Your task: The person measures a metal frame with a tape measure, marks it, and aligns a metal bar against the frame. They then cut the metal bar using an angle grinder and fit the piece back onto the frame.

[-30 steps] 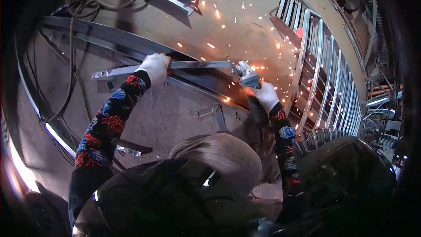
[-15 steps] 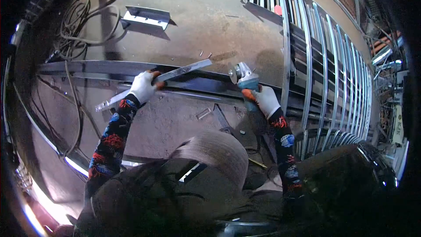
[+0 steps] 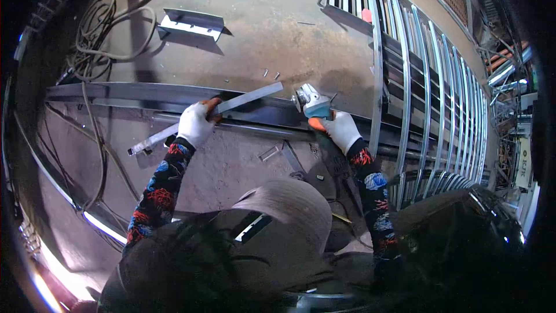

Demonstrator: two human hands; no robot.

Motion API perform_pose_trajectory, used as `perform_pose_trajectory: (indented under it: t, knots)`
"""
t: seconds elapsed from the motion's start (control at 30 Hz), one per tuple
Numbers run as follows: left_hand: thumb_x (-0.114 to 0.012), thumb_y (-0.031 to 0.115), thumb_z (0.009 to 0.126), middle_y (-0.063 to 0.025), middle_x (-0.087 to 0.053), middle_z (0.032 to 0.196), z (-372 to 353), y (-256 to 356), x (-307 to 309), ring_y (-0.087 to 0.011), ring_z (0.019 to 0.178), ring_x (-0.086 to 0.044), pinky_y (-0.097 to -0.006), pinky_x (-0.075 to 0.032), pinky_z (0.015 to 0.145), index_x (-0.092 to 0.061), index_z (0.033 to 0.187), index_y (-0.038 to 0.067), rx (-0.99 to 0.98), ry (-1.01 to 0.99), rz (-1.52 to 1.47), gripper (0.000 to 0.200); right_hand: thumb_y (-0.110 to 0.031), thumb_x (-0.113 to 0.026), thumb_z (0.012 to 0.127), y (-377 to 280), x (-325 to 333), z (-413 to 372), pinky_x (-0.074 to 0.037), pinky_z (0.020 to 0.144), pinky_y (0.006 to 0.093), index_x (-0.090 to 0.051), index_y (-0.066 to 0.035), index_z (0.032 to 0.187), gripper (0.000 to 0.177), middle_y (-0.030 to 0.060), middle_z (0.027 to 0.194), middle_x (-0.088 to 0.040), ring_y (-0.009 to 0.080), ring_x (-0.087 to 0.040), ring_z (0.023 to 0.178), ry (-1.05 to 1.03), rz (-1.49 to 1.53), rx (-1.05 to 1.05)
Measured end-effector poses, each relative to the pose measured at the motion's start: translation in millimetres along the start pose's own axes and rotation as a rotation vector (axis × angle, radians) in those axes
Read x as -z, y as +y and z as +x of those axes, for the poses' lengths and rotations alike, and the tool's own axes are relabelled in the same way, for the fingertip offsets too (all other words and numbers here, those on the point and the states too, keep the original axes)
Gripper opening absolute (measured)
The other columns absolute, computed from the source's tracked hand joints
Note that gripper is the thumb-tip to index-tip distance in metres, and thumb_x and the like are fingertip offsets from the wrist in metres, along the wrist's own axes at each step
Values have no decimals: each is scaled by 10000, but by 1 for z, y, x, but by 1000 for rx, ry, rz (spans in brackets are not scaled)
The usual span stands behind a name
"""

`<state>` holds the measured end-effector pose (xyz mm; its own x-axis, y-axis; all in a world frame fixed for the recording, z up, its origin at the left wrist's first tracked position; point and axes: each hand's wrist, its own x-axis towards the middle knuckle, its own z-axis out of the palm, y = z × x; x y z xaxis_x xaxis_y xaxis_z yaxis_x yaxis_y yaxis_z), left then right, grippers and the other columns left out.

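Observation:
My left hand [image 3: 198, 124], in a white glove with orange fingers, is closed around the middle of a flat metal bar [image 3: 250, 96]. The bar slants from lower left up to the right, over a long dark steel beam [image 3: 127, 97]. In my right hand [image 3: 343, 130], gloved alike, is an angle grinder [image 3: 316, 103] with a teal body and silver head. Its disc end points left, a short way from the bar's right end and apart from it. The fingers wrap the grinder's body and partly hide it.
Ladder-like metal frames [image 3: 407, 81] lie on the right. A coiled hose [image 3: 104, 37] rests at upper left, beside a short angled steel piece [image 3: 191, 25]. Small metal offcuts lie on the floor, and a dark pipe [image 3: 255, 128] runs along the beam.
My left hand has shifted slightly right with the bar, which has turned a little. My right hand has brought the grinder slightly left, and its head has tilted.

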<state>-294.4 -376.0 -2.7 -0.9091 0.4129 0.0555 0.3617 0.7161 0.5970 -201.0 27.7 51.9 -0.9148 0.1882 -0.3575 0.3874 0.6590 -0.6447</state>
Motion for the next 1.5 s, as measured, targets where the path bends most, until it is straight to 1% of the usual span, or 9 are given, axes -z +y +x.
perform_pose_trajectory:
  t: [0.23, 0.67, 0.77, 0.83, 0.97, 1.1, 1.23, 1.37, 1.5]
  knots:
    - [-759, 212, 831, -138, -694, 931, -5, -10, -7, -345, 876, -684, -430, -534, 764, -683, 1260, 147, 11, 7, 6, 441, -245, -783, 864, 0, -14, 4, -534, 764, 318, -735, 40, 1055, 347, 147, 931, -765, 163, -705, 816, -71, 179, 21]
    - [-756, 250, 831, -154, -710, 976, -4, -2, 3, -364, 926, -691, -446, -543, 794, -692, 1246, 146, 32, -14, -11, 433, -219, -813, 862, -24, -23, 16, -542, 735, 313, -728, 35, 1030, 316, 101, 861, -763, 112, -684, 779, -34, 239, 127]
    - [-756, 255, 835, -153, -712, 980, -4, 2, 7, -361, 932, -692, -443, -544, 795, -693, 1247, 146, 61, -42, -15, 431, -316, -844, 833, -52, -13, 2, -544, 714, 324, -732, 44, 986, 407, 158, 841, -760, 176, -720, 748, 71, 14, 217]
    - [-755, 260, 838, -152, -712, 979, -3, 4, 10, -360, 934, -693, -440, -544, 796, -692, 1248, 146, 67, -60, -5, 431, -417, -847, 810, -72, -1, -8, -545, 690, 345, -737, 45, 933, 490, 212, 808, -736, 263, -733, 727, -95, -366, -62]
    - [-745, 317, 850, -143, -714, 964, -4, -2, 4, -371, 924, -691, -459, -547, 796, -708, 1219, 139, 60, -9, -51, 412, -432, -827, 784, -73, 10, -29, -547, 704, 379, -745, 29, 943, 495, 234, 816, -728, 313, -734, 753, -47, -137, 45]
    - [-751, 312, 846, -145, -714, 978, -1, -6, -1, -373, 938, -689, -457, -547, 805, -701, 1238, 138, 92, -38, -89, 432, -458, -813, 782, -36, 0, -29, -547, 754, 408, -731, 44, 1014, 558, 265, 875, -723, 361, -736, 850, 40, -321, 19]
    - [-763, 263, 827, -142, -711, 1012, -1, -8, -3, -362, 956, -687, -455, -548, 812, -700, 1214, 131, 72, -47, -62, 415, -411, -816, 813, -40, -4, -31, -542, 753, 398, -726, 55, 1024, 520, 280, 892, -713, 378, -729, 876, 88, -197, -29]
    - [-789, 195, 767, -124, -707, 1007, -10, 10, -9, -353, 926, -683, -452, -550, 795, -709, 1158, 141, -37, 169, 34, 403, -336, -796, 871, -26, -9, -25, -525, 717, 362, -724, 68, 1049, 447, 210, 858, -740, 256, -716, 768, 67, -7, -77]
    - [-790, 168, 739, -117, -696, 986, -6, 14, -13, -345, 893, -675, -448, -546, 767, -711, 1159, 165, -79, 156, 93, 427, -299, -758, 915, -27, -7, -26, -506, 690, 331, -725, 74, 1063, 403, 125, 853, -747, 126, -635, 730, 70, 75, -130]
